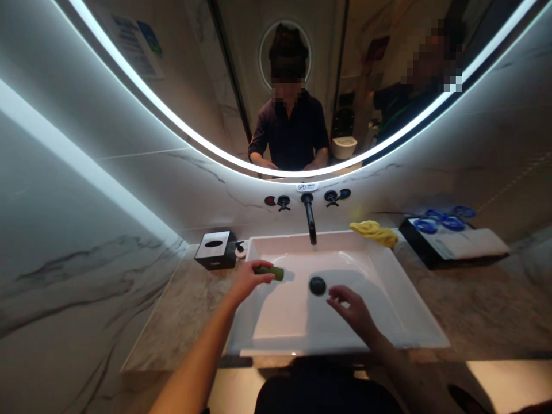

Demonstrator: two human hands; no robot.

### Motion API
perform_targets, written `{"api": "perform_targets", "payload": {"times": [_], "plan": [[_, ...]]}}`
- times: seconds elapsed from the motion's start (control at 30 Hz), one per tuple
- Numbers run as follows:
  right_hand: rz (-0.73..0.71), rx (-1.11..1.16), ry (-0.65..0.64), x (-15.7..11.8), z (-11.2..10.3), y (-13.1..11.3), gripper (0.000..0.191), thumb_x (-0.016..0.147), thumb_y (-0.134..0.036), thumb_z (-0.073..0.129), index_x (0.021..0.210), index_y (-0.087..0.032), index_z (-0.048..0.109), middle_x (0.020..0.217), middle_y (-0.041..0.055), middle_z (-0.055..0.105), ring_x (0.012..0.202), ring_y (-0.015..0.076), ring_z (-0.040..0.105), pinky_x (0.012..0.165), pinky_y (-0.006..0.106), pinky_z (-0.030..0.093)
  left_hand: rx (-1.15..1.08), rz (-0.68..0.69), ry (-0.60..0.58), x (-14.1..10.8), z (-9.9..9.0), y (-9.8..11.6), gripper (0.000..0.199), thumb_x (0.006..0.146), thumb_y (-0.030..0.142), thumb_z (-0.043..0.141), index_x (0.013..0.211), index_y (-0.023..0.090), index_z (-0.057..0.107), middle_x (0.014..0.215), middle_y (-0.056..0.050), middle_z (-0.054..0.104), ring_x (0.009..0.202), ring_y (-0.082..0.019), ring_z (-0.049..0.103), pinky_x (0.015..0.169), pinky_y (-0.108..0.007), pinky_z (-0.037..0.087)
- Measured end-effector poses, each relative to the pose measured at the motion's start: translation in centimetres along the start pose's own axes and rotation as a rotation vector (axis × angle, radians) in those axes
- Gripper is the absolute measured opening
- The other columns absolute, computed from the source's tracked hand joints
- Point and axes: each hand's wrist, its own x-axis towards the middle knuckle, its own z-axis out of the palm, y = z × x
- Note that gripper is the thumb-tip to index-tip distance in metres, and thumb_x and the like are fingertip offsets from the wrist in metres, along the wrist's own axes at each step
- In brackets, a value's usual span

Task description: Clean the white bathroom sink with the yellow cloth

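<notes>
Okay, so where's the green cylinder (276,273) and which way does it point?

— Left of center in the frame, over the left side of the white sink (284,319). Long axis runs pretty much sideways, dipping a touch to the right. Free end aims right, roughly at the dark drain (317,286). Can't tell if it touches the sink.

— And the hands?

— Left hand (251,280) has the cylinder gripped by its left end, fingers and thumb around it. Right hand (350,306) is loosely curled just beside the drain, with a gap between thumb and fingers, nothing visible in it.

— Any brands or writing?

— Nothing I can read on the cylinder, tbh. Small white label (307,187) above the black faucet (310,219) has a round symbol plus some blue lettering, too tiny to make out. Red spot by the left tap handle, blue by the right. Notice in the mirror (293,138), upper left: illegible.

— What else is around?

— Tissue box (214,247) and pump bottle (240,251) left of the sink on the stone table (483,305), yellow cloth (374,232) on the back right rim, black box (435,247) with blue loops (451,223) on top at right.
</notes>
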Motion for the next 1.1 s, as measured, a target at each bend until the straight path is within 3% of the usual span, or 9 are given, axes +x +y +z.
{"api": "perform_targets", "payload": {"times": [0.13, 0.27, 0.4, 0.5, 0.67, 0.93, 1.1], "plan": [[-0.004, 0.304, -0.111, 2.4, 2.8, -3.8, 0.049, 0.07, -0.046, 0.083, 0.109, -0.02, 0.068, 0.089, 0.0031, 0.072, 0.079, 0.0182, 0.068, 0.074, 0.031, 0.057, -0.114, 0.022, -0.177, -0.8, 6.4, 2.5, 0.048, 0.052, 0.033, 0.086, 0.093, 0.012, 0.074, 0.067, -0.004, 0.073, 0.062, -0.017, 0.066, 0.068, -0.029, 0.051], [0.076, 0.497, -0.063, 2.9, 2.3, -4.6, 0.045, 0.065, -0.044, 0.088, 0.099, -0.02, 0.07, 0.078, -0.0012, 0.068, 0.069, 0.0146, 0.061, 0.064, 0.027, 0.053, -0.105, 0.075, -0.204, -1.4, 9.6, 3.7, 0.044, 0.053, 0.031, 0.086, 0.091, 0.013, 0.072, 0.073, -0.003, 0.072, 0.066, -0.016, 0.066, 0.069, -0.028, 0.052], [0.119, 0.607, -0.009, 2.6, 0.6, -3.8, 0.045, 0.059, -0.038, 0.092, 0.094, -0.019, 0.071, 0.08, -0.0005, 0.07, 0.073, 0.0158, 0.063, 0.069, 0.029, 0.054, -0.154, 0.123, -0.252, -1.7, 11.0, 3.6, 0.056, 0.069, 0.047, 0.078, 0.113, 0.015, 0.063, 0.078, -0.001, 0.068, 0.064, -0.014, 0.065, 0.065, -0.027, 0.054], [0.095, 0.606, 0.069, 2.5, -0.1, -3.2, 0.047, 0.055, -0.037, 0.094, 0.092, -0.02, 0.072, 0.086, 0.0013, 0.072, 0.079, 0.0183, 0.065, 0.075, 0.033, 0.057, -0.15, 0.124, -0.225, -1.6, 11.8, 3.3, 0.051, 0.077, 0.056, 0.068, 0.104, 0.014, 0.06, 0.06, 0.002, 0.061, 0.051, -0.013, 0.057, 0.049, -0.023, 0.047], [-0.051, 0.509, 0.145, 2.2, -0.7, -2.5, 0.04, 0.06, -0.039, 0.092, 0.09, -0.022, 0.072, 0.103, 0.0052, 0.073, 0.094, 0.0223, 0.068, 0.083, 0.036, 0.059, -0.132, 0.069, -0.211, -1.5, 13.0, 3.6, 0.05, 0.072, 0.059, 0.072, 0.089, 0.013, 0.063, 0.053, 0.001, 0.06, 0.044, -0.013, 0.056, 0.041, -0.022, 0.046], [-0.392, 0.208, 0.255, 2.0, -1.9, -1.9, 0.013, 0.081, -0.027, 0.079, 0.093, -0.026, 0.073, 0.105, 0.005, 0.072, 0.101, 0.0213, 0.069, 0.089, 0.037, 0.059, -0.182, -0.018, -0.149, -1.3, 14.5, 4.2, 0.042, 0.07, 0.056, 0.073, 0.072, 0.016, 0.059, 0.047, 0.001, 0.058, 0.034, -0.011, 0.048, 0.031, -0.019, 0.035], [-0.411, 0.144, 0.284, 2.1, -2.4, -2.2, 0.008, 0.082, -0.028, 0.078, 0.089, -0.026, 0.074, 0.105, 0.0061, 0.073, 0.1, 0.0221, 0.069, 0.088, 0.038, 0.059, -0.243, -0.032, -0.146, -0.7, 15.0, 4.2, 0.042, 0.066, 0.054, 0.078, 0.072, 0.016, 0.06, 0.048, 0.001, 0.06, 0.036, -0.012, 0.051, 0.033, -0.02, 0.037]]}}
